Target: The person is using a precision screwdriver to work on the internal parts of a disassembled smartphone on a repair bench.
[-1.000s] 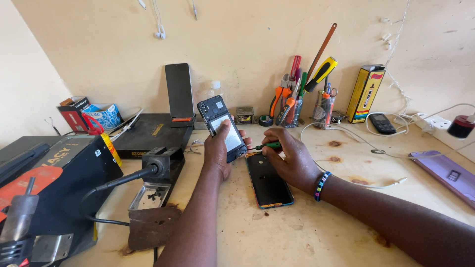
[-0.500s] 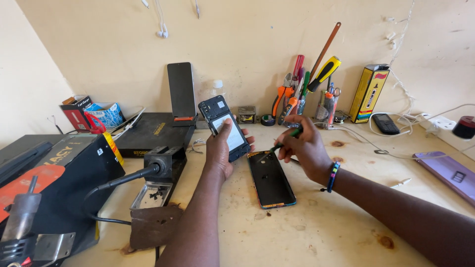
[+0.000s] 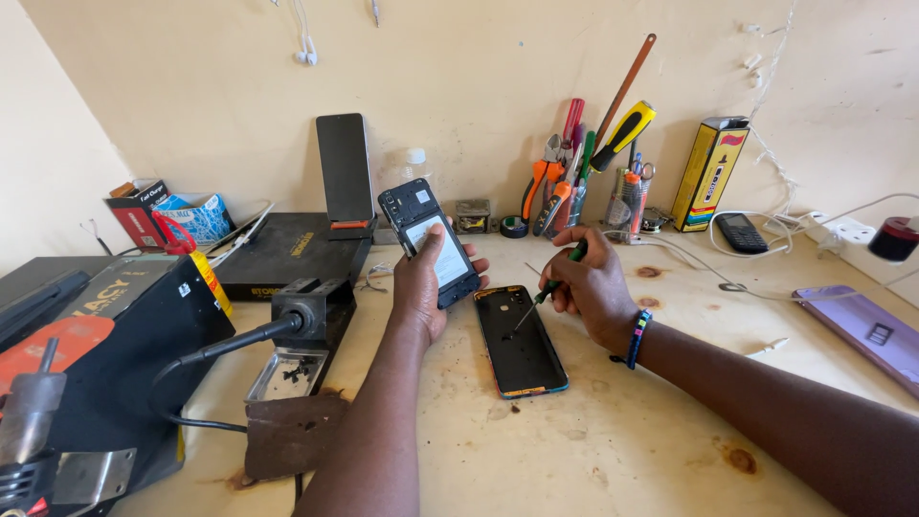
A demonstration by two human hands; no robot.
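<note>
My left hand (image 3: 421, 287) holds an opened black phone (image 3: 428, 239) upright, its back exposed with a white battery label facing me. My right hand (image 3: 592, 285) grips a small green-handled screwdriver (image 3: 553, 282), its tip pointing down at the phone's removed back cover (image 3: 522, 343). That cover lies inside-up on the worn wooden bench, between my two hands.
A black heat machine (image 3: 105, 345) and a metal tray of screws (image 3: 287, 371) sit at left. Pliers and screwdrivers (image 3: 584, 163) stand in a holder against the wall. A keypad phone (image 3: 742, 233), yellow box (image 3: 706, 172) and purple phone cover (image 3: 866, 330) lie at right.
My right hand moved off the back cover, up and to the right, and now holds the screwdriver tip over it. The left hand keeps the phone raised.
</note>
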